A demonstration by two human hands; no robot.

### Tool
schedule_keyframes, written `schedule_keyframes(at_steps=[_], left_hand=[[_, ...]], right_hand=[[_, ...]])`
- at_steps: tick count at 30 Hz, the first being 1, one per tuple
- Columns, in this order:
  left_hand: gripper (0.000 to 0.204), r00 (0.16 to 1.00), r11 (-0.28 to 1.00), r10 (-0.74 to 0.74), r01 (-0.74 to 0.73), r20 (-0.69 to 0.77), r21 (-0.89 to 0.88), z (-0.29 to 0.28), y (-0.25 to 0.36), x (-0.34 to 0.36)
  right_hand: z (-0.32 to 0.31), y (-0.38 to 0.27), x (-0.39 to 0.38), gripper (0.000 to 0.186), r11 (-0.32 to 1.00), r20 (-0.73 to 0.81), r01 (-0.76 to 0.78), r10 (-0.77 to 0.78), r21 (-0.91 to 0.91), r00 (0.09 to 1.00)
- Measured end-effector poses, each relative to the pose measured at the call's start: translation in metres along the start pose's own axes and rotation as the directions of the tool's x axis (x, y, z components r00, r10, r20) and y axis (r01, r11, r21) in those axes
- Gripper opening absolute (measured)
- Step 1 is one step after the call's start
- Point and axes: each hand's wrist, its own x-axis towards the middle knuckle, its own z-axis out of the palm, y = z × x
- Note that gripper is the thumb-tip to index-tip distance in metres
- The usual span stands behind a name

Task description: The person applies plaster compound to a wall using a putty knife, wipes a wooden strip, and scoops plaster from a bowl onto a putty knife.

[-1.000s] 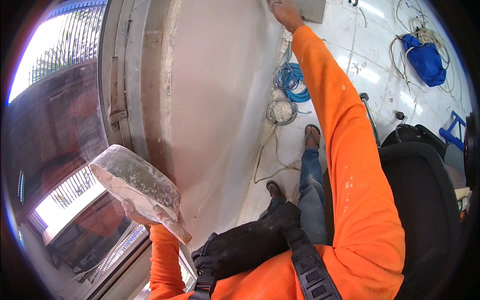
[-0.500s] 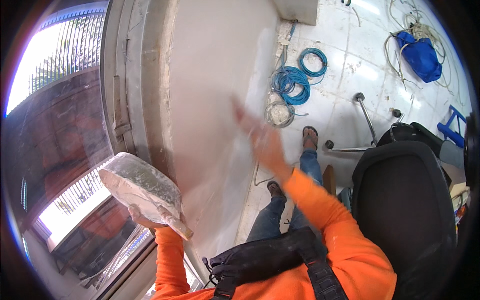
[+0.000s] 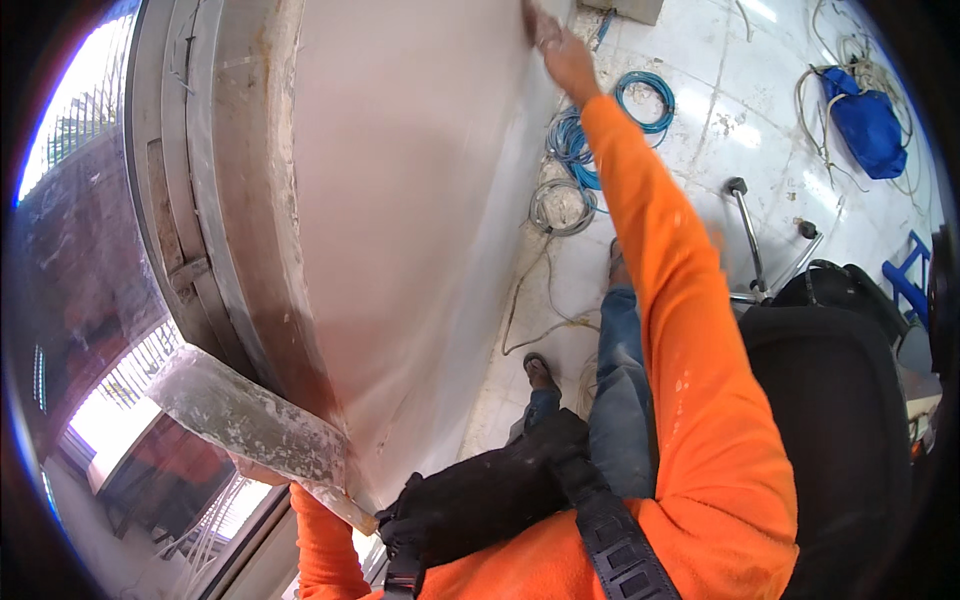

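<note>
My left hand (image 3: 258,470) holds a grey, plaster-crusted bowl (image 3: 250,415) from below, beside the window frame; the bowl hides most of its fingers. A tool's wooden handle (image 3: 355,515) sticks out at the bowl's near end, and the rest of that tool is hidden. My right arm reaches far forward along the pale, smooth wall (image 3: 400,180). At the wall's far right edge, my right hand (image 3: 562,58) is closed around something dark and thin that I cannot make out, held against or close to the surface.
Blue cable coils (image 3: 645,100) and a grey coil (image 3: 562,207) lie on the tiled floor along the wall. A black chair (image 3: 825,420) stands close on my right. Farther right are a blue bag (image 3: 865,130) with loose cords and a blue frame (image 3: 908,280). A window (image 3: 90,260) is on the left.
My right hand has swept forward and up along the wall, its arm now stretched out. The bowl in my left hand has tipped, showing more of its outer side. The view has shifted.
</note>
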Motion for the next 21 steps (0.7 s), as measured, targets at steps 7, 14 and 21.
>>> schedule_keyframes(at_steps=[7, 14, 21], left_hand=[[0.061, 0.996, 0.997, 0.06, -0.056, -0.068, 0.061, -0.01, -0.004, 0.025], [0.052, 0.985, 0.984, 0.139, -0.126, -0.101, 0.128, -0.003, -0.005, 0.026], [0.054, 0.99, 0.991, 0.092, -0.081, -0.103, 0.103, 0.004, -0.011, 0.012]], right_hand=[[-0.034, -0.2, -0.278, 0.038, 0.994, 0.511, -0.112, 0.1, -0.007, 0.854], [-0.054, -0.101, -0.17, 0.033, 0.964, 0.107, -0.264, 0.265, -0.021, 0.958], [0.023, 0.064, 0.025, 0.038, 0.915, -0.201, 0.257, -0.327, -0.311, 0.923]])
